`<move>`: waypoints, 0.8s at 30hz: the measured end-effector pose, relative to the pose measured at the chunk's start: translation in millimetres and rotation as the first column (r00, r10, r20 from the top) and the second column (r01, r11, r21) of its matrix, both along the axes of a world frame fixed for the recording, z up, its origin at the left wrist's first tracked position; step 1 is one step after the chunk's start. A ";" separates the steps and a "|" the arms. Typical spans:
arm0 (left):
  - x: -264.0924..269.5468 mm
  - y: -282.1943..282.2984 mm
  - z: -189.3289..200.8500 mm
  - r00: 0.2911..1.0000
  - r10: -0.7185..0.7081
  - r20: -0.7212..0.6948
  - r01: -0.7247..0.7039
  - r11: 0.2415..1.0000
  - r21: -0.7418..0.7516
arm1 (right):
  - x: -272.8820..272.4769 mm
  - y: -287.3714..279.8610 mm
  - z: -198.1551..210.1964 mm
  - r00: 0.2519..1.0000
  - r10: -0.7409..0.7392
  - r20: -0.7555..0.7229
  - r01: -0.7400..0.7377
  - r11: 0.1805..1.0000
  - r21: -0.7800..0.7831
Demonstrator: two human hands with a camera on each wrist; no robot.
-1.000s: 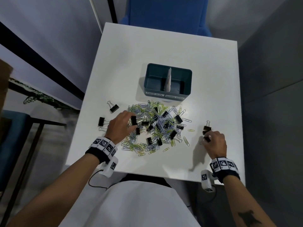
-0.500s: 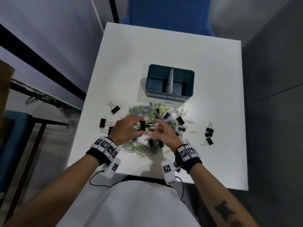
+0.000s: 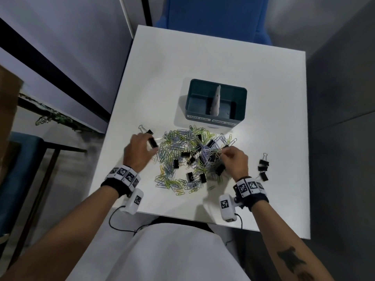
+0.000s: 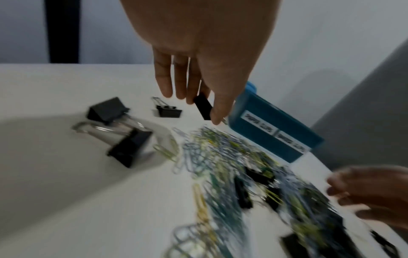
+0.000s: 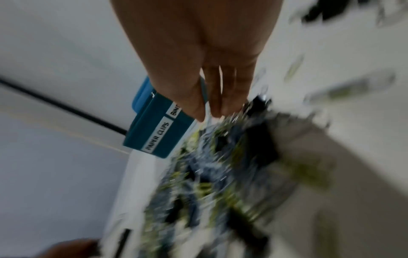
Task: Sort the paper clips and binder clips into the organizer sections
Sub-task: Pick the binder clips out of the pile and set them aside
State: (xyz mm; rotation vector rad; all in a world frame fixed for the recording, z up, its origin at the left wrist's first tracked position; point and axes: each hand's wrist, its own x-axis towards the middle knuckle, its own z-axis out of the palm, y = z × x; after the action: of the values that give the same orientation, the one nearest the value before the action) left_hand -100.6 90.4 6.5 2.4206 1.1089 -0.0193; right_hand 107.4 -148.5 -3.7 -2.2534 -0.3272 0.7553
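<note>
Pinched in the left hand, one binder clip; the right hand pinched at the pile, grip unclear.
Behind stood one organizer with two sections; three clips lay at right.

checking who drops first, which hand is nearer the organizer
Right, narrowly. The right hand works the pile's right edge, below the organizer front. The left hand, pinching a binder clip, is off to its lower left.

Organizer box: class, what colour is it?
Dark teal-blue organizer box, white labels on front; clearest in the head view.
</note>
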 end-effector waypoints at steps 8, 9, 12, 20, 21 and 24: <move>-4.8 50.5 -25.7 0.960 0.220 -0.170 -0.225 0.974 -0.010 | 15.9 -16.8 -26.1 0.969 0.163 0.186 -0.098 0.944 -0.317; -4.8 50.4 -25.5 0.960 0.216 -0.180 -0.222 0.975 -0.015 | 13.6 -14.7 -26.4 0.966 0.186 0.181 -0.119 0.937 -0.329; -6.7 41.3 -19.1 0.975 0.162 -0.152 -0.155 0.986 0.057 | 6.4 -11.7 -28.0 0.951 0.239 0.197 -0.166 0.930 -0.327; 4.1 -29.0 -29.2 0.964 -0.112 -0.242 0.094 0.992 -0.084 | -7.0 -10.4 -26.9 0.970 0.115 0.215 -0.025 0.924 -0.380; 9.0 -34.0 -30.2 0.962 -0.094 -0.256 0.073 0.993 -0.093 | -8.7 -7.1 -26.6 0.972 0.114 0.204 -0.029 0.926 -0.377; 26.1 -47.5 -31.5 0.969 -0.096 -0.229 0.066 0.989 -0.136 | -13.8 1.8 -27.0 0.977 0.125 0.173 -0.059 0.937 -0.344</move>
State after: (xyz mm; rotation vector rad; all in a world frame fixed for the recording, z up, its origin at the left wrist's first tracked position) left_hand -74.5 42.9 -25.0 2.3909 1.0716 -0.4009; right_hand 93.5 -146.7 -30.7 -2.6611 -0.4251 0.6831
